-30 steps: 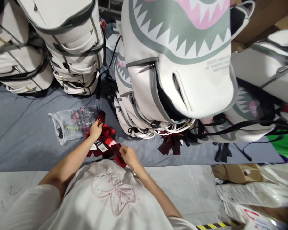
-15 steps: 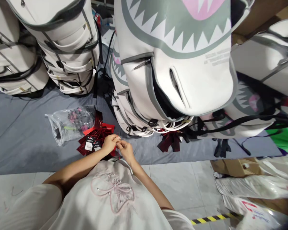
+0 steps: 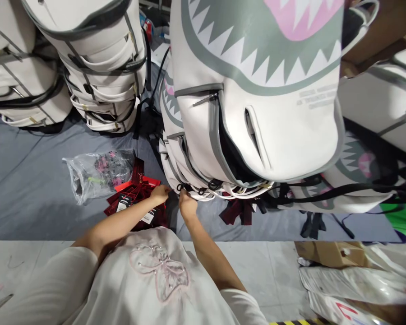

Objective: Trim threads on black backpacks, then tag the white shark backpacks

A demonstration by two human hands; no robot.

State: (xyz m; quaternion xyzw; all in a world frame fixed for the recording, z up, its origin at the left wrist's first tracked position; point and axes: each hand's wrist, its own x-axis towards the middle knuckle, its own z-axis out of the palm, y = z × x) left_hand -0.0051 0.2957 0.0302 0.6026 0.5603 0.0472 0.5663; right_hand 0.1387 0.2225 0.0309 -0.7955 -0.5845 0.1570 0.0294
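Red tags (image 3: 135,192), seemingly against clear plastic bag (image 3: 101,174)

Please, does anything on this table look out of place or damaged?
I see no clear damage. The red tags lie in an untidy heap beside the clear plastic bag, and the top tooth-print backpack gapes open at its side, perhaps unzipped.

The one camera sits on the person's head, above the near edge of the table (image 3: 30,194), and faces forward and steeply down across it. The wide view takes in the wearer's shirt (image 3: 155,280) and the floor (image 3: 253,264) on the table's near side, and both hands, left (image 3: 160,194) and right (image 3: 187,205), above it. Nearest to the lens over the table, the top bag (image 3: 257,135) looms large, cut off by the upper border.
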